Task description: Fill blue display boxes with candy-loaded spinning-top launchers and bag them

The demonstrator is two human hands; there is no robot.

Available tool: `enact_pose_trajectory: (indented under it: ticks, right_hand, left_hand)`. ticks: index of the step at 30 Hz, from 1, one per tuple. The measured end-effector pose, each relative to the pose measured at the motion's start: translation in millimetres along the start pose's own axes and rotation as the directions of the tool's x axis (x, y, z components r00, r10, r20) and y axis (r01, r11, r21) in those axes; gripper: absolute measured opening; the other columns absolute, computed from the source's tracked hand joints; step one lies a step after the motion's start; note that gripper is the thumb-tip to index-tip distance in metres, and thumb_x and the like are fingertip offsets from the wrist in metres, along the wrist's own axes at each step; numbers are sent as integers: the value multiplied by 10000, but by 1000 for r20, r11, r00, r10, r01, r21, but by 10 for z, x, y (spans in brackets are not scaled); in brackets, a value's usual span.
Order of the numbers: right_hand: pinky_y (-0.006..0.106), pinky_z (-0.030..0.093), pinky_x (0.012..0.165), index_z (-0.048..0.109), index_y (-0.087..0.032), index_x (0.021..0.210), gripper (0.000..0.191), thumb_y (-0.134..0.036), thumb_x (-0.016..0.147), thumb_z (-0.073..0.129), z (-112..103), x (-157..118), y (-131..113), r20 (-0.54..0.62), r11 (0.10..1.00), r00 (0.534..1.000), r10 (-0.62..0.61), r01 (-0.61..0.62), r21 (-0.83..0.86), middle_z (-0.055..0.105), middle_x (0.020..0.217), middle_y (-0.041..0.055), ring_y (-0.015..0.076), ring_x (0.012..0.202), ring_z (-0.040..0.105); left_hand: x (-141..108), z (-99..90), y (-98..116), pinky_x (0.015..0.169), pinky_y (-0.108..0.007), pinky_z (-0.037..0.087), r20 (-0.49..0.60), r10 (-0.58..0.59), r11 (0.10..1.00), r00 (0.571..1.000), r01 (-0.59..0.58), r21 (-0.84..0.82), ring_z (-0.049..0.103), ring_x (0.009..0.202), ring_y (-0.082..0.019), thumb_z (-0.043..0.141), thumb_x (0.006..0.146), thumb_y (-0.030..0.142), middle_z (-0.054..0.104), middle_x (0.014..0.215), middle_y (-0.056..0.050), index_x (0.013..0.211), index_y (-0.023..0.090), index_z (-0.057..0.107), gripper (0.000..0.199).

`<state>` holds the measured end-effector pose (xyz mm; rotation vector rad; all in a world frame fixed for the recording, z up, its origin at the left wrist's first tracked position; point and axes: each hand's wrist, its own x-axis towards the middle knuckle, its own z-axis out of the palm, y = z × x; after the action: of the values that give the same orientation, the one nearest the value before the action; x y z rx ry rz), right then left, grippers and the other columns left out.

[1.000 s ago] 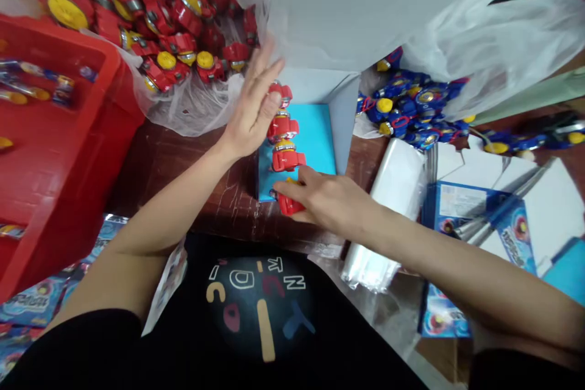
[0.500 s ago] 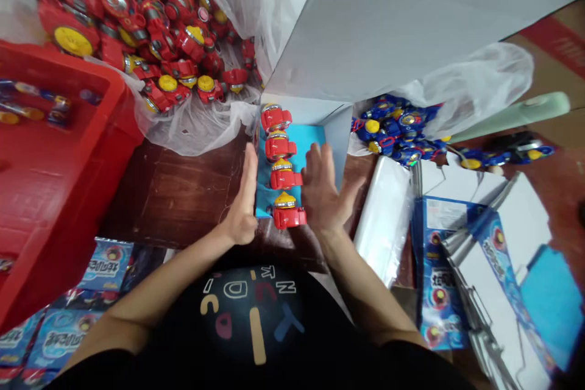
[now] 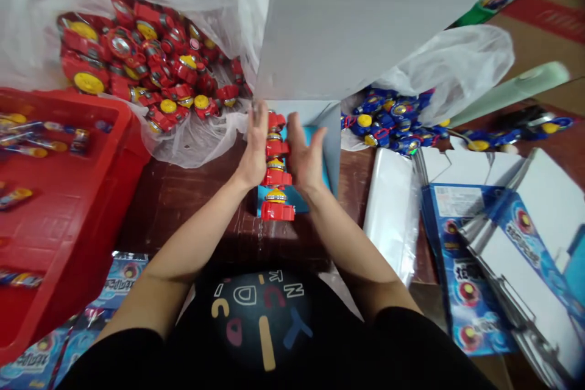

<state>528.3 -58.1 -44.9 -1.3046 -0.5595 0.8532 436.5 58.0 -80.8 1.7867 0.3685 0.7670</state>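
Down the left part of an open box (image 3: 335, 161) with a light-blue bottom runs a row of several red toys with yellow and silver discs; the nearest red toy (image 3: 278, 211) lies at the box's front edge. Along the left side of the row stands my left hand (image 3: 254, 155), flat, its fingers stretched forward and close against the toys. My right hand (image 3: 305, 158) stands upright on the other side, thumb spread out, its fingers by the toys' right ends. Neither hand is closed round anything; I cannot tell how firmly they touch the row.
Behind on the left, a clear plastic bag (image 3: 187, 149) holds many red toys. A red crate (image 3: 86, 195) with small blue-yellow pieces is at left. To the right lie blue toys (image 3: 400, 116), clear plastic sleeves (image 3: 393, 207) and flattened printed boxes (image 3: 470, 292).
Both hands have moved forward and closer together, from apart beside the row to alongside the toys. The red toys now stand in a straighter line.
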Motion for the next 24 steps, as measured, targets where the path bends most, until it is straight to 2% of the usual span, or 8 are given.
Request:
enact_pose_trajectory:
  ticks: [3,5,7,10,13,16,20,24]
  right_hand:
    - [600,209,1397,128,-327,1771,1104,-955,872,6,166,191,-20,99,999,995,-25,30,-41,235,1826,-54,193,1731,97]
    - [564,176,1408,17,-285,1778,1065,-895,908,-51,183,160,3,99,997,995,-19,27,-74,139,1852,-36,173,1729,92]
    - [533,122,1415,-102,-252,1768,1032,-847,924,-122,79,0,31,48,990,999,-6,13,-142,-4,1864,-27,166,1730,40]
    - [574,54,1410,-167,-381,1746,930,-860,954,-77,-216,-435,26,61,927,989,-133,146,-345,-155,1842,-106,199,1725,-79]
    - [671,55,1386,-54,-434,1760,1009,-902,966,355,-444,-854,-33,402,707,882,-245,446,-549,-177,1841,-71,322,1720,-103]
    - [690,114,1378,79,-412,1768,1055,-736,950,660,-515,-948,-46,609,531,777,-159,587,-611,-167,1842,-14,380,1713,-63]
    - [644,211,1383,69,-437,1755,990,-533,1003,705,-559,-733,52,677,568,721,-151,623,-537,-213,1826,-35,351,1706,-87]
    - [675,216,1371,-16,-451,1747,1039,-516,1004,707,-646,-692,76,701,544,700,-138,645,-537,-237,1821,-16,367,1703,-80]
  left_hand:
    - [162,65,-107,1418,-517,-77,42,-20,999,999,22,-38,-69,1722,-273,-22,966,879,176,1838,53,1738,387,302,971]
    - [117,40,-95,1421,-505,-70,47,-19,996,999,23,-81,-61,1723,-265,-16,969,878,189,1835,61,1734,395,314,963]
    - [-65,-22,-11,1429,-487,-45,-7,19,993,1000,-20,-119,-37,1726,-247,-20,999,837,161,1838,91,1742,429,264,894]
    - [-551,-93,192,1436,-472,-20,-97,151,984,984,-159,-80,-24,1729,-248,26,1048,780,66,1849,106,1762,430,158,806]
    - [-1054,-52,357,1423,-492,-58,24,266,963,964,-267,35,-76,1723,-294,185,1072,767,-34,1856,52,1779,346,102,828]
    - [-1312,77,413,1425,-491,-15,104,250,967,963,-254,28,-77,1724,-288,204,1103,706,-79,1854,2,1784,292,46,813]
    - [-1326,266,399,1431,-440,6,80,189,981,979,-191,19,-105,1723,-237,197,1131,630,-131,1847,10,1782,295,-8,760]
    - [-1320,334,455,1430,-461,7,75,184,981,980,-188,53,-116,1721,-236,189,1131,619,-157,1843,16,1776,307,-53,755]
